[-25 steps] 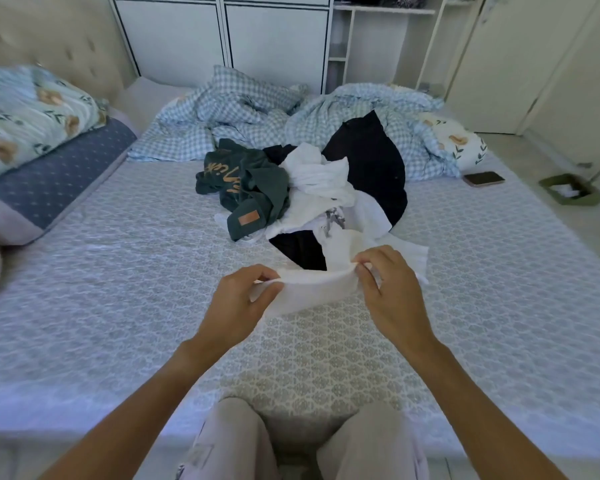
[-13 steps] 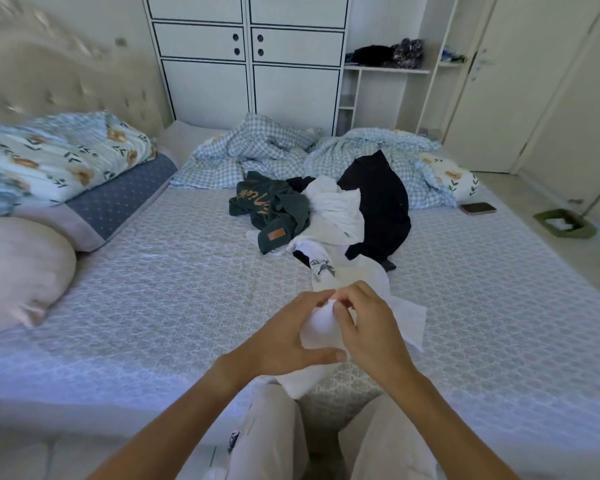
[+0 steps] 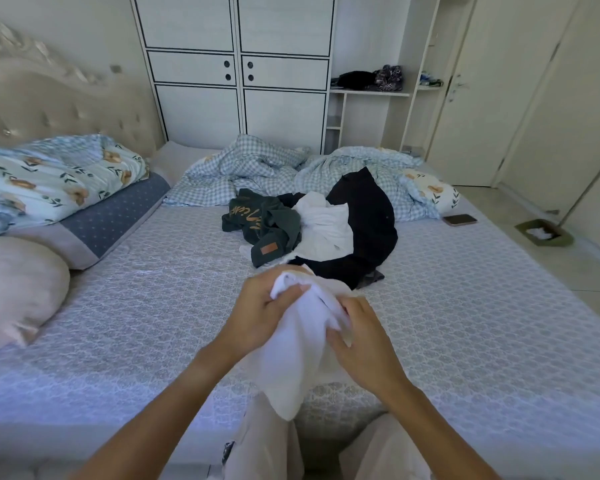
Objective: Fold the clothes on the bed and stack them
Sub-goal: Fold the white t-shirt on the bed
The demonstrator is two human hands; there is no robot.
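1. The white garment (image 3: 300,344) hangs at lower centre of the frame, lifted above the near edge of the bed (image 3: 465,323). Its long axis runs nearly straight down, from a bunched top to a loose tail that dangles in front of the person's knees.
2. The left hand (image 3: 260,313) grips the bunched top from the left, with the thumb curled over the fabric. The right hand (image 3: 364,337) holds it slightly lower on the right, with its fingers pinched into the cloth. Both hands are touching the cloth and close together, and the left is nearer the top edge.
3. Judging by this, the cloth is gathered rather than spread. The next step probably needs the hands to find two corners and draw them apart sideways, so the long axis turns from vertical to lying across the bed.
4. Above the hands, at frame centre, the rest of the pile waits unfolded: a dark green garment (image 3: 264,223), a second white garment (image 3: 326,226) and a black garment (image 3: 368,220), all overlapping.
5. A checked duvet (image 3: 257,168) lies behind the pile, pillows (image 3: 49,181) sit at the left, and a phone (image 3: 459,220) rests at the right.
6. No folded stack is visible yet.
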